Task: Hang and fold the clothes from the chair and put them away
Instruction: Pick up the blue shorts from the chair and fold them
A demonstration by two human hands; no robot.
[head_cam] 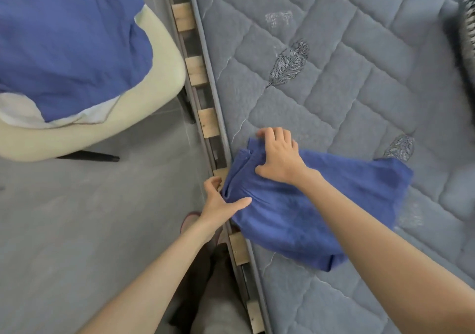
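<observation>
A blue garment [295, 210] lies spread on the grey quilted mattress [334, 63], near its left edge. My right hand [279, 157] grips bunched cloth at the garment's upper left end. My left hand [222, 202] pinches the garment's near left edge, thumb on top, at the side of the mattress. On the cream chair [144, 107] at the upper left lies another blue garment [69, 45], with a white piece of cloth [23, 113] under it.
Wooden bed slats [195, 71] show in the gap between mattress and grey floor [77, 218]. A black-and-white patterned item [466, 30] lies at the mattress's far right. My foot [191, 220] stands by the bed frame.
</observation>
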